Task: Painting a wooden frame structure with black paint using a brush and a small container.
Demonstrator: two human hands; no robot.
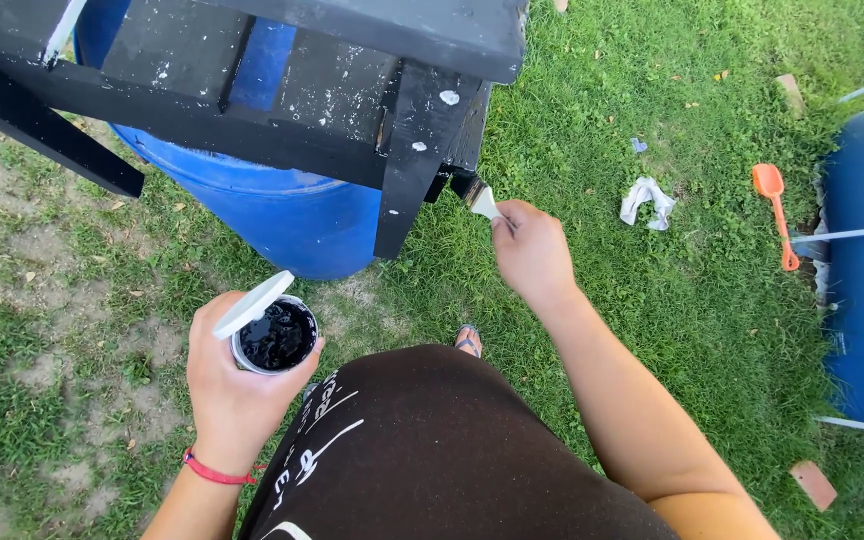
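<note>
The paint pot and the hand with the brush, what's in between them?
In the head view, between the paint pot in the left hand and the right hand holding the paintbrush, there is only grass, with the black wooden leg just above.

Orange toy shovel (pixel 774 205) on grass, crumpled white rag (pixel 647 202) nearby — brick piece (pixel 813 484), blue barrel (pixel 287 215)

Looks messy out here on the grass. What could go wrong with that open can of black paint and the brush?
The left hand holds an open paint can with its white lid perched loosely on the rim; a tilt might spill black paint onto the dark shirt or the sandalled foot below.

The right hand holds the brush at the edge of the black wooden frame; drips could land on the grass or the blue barrel.
</note>
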